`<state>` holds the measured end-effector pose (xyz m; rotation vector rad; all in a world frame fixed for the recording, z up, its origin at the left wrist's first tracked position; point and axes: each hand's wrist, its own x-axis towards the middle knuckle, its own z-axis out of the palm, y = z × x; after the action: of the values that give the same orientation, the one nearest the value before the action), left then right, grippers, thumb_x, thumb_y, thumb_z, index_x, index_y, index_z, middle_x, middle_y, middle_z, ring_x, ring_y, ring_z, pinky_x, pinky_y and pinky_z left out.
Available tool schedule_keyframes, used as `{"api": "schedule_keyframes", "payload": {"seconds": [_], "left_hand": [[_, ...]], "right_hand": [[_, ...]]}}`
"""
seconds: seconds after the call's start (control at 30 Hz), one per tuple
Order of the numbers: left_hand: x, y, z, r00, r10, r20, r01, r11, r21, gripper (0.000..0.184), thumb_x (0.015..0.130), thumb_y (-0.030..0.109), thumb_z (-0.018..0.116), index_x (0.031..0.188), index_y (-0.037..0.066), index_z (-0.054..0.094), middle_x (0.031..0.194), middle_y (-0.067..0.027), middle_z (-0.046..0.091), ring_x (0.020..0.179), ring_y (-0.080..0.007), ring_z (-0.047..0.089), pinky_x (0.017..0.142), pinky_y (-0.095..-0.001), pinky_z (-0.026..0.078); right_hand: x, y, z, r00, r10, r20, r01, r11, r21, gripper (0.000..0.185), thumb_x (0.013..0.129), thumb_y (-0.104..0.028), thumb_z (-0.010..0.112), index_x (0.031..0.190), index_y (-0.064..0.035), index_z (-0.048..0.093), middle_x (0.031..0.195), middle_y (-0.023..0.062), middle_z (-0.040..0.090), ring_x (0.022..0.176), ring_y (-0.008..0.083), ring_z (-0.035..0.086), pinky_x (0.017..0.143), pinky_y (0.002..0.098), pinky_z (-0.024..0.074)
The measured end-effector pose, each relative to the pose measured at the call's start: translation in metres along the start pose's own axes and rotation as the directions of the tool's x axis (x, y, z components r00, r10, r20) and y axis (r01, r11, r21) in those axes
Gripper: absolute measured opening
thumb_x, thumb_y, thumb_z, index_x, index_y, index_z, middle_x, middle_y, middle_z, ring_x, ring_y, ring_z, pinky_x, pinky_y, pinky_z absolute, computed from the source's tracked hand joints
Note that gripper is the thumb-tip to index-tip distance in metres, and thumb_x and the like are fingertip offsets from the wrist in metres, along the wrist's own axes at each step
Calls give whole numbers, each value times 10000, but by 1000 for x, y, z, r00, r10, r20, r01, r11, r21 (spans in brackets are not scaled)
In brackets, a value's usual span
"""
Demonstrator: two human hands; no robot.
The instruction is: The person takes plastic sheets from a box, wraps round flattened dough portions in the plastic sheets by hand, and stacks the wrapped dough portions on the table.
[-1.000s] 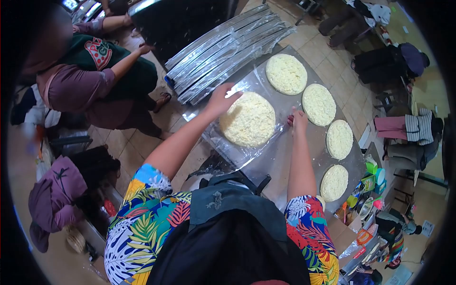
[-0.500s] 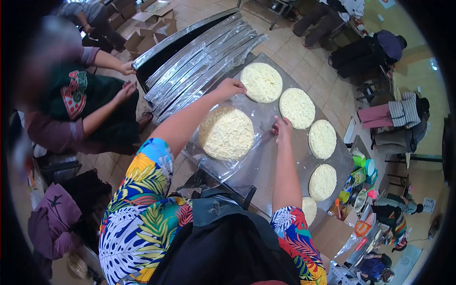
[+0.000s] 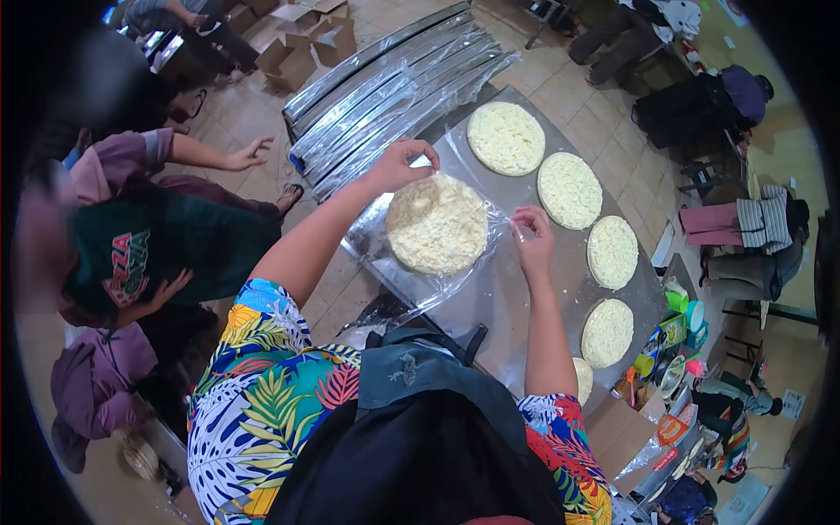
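Directly before me on the metal table lies a round pizza base (image 3: 437,224) covered in pale grated topping, on a sheet of clear plastic film (image 3: 455,284). My left hand (image 3: 404,164) is at the base's far edge, its fingertips pinched, seemingly on the film, though the grip is hard to make out. At the right side of the base, my right hand (image 3: 534,238) pinches a gathered edge of the film, which stretches toward the base. Several similar unwrapped bases curve along the table's far and right side, the nearest being a topped base (image 3: 570,191).
Film-wrapped flat packs (image 3: 394,92) stand in a row at the table's far left. A co-worker in a green apron (image 3: 166,241) stands at left. Colourful containers (image 3: 678,319) and a cardboard box (image 3: 617,433) are at right. Other people bend over tables along the wall.
My left hand has moved back toward the base, and my right hand now pulls film up beside it. The co-worker's hand has left the row of wrapped packs.
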<state>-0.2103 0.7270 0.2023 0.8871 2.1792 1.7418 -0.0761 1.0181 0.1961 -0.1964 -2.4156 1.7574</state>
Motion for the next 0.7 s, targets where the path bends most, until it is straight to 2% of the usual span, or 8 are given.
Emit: {"api": "schedule_keyframes", "payload": {"seconds": [0.03, 0.07, 0.13, 0.2, 0.37, 0.43, 0.6, 0.7], "left_hand": [[-8, 3, -4, 999, 51, -7, -49, 985, 163, 88, 754, 87, 669, 836, 92, 639, 890, 6, 629, 908, -135, 577, 904, -301, 374], [-20, 7, -4, 999, 13, -35, -5, 975, 220, 85, 739, 114, 682, 809, 128, 636, 921, 28, 613, 929, -136, 570, 959, -325, 296], [-37, 7, -4, 999, 3, -44, 9, 963, 270, 81, 737, 114, 683, 795, 139, 632, 939, 36, 605, 957, -128, 558, 981, -342, 254], [-53, 9, -5, 998, -32, -56, 49, 945, 324, 86, 718, 117, 683, 770, 155, 626, 1000, 48, 571, 1045, -119, 514, 1012, -389, 185], [-72, -15, -2, 983, -59, -173, 132, 885, 447, 81, 672, 135, 683, 716, 187, 639, 995, 63, 558, 1071, -121, 502, 1002, -400, 194], [-76, -19, 1, 986, -15, -163, 99, 847, 523, 70, 683, 112, 670, 733, 154, 645, 1004, 42, 547, 1051, -130, 500, 974, -377, 209], [-85, -28, 7, 975, -68, -210, 173, 828, 534, 79, 664, 97, 665, 722, 145, 643, 1014, 24, 548, 1047, -144, 506, 934, -355, 244], [-97, -29, 3, 958, 62, -280, 127, 783, 608, 99, 665, 63, 642, 737, 131, 644, 1038, -18, 561, 1008, -221, 533, 873, -356, 374]], "right_hand": [[-11, -9, 3, 980, -196, 46, 201, 962, -185, 136, 745, 18, 652, 855, -57, 623, 1075, 107, 551, 957, 222, 561, 832, 323, 447], [-21, -8, 7, 981, -188, 57, 195, 963, -185, 136, 745, 18, 652, 855, -57, 623, 1075, 107, 551, 957, 222, 561, 832, 323, 447], [-38, -4, 14, 960, -269, 74, 279, 937, -212, 148, 711, 14, 659, 833, -58, 615, 1084, 114, 533, 1028, 262, 516, 874, 346, 418], [-51, 0, 19, 963, -260, 75, 271, 927, -258, 139, 710, 10, 658, 821, -58, 609, 1098, 116, 527, 1037, 276, 508, 883, 357, 411], [-63, 18, 19, 965, -257, 48, 257, 906, -336, 117, 715, -12, 660, 808, -58, 605, 1116, 120, 528, 1033, 297, 505, 883, 375, 410], [-64, 22, 17, 945, -308, 114, 327, 853, -406, 126, 709, -25, 668, 816, -63, 611, 1116, 119, 533, 1045, 304, 504, 889, 389, 405], [-70, 19, 18, 875, -373, 308, 484, 692, -536, 151, 690, -48, 666, 834, -69, 629, 1114, 117, 538, 1054, 314, 501, 899, 414, 394], [-73, 15, 13, 833, -375, 407, 552, 611, -567, 188, 679, -73, 668, 864, -74, 633, 1122, 123, 533, 1063, 321, 498, 899, 422, 390]]}}
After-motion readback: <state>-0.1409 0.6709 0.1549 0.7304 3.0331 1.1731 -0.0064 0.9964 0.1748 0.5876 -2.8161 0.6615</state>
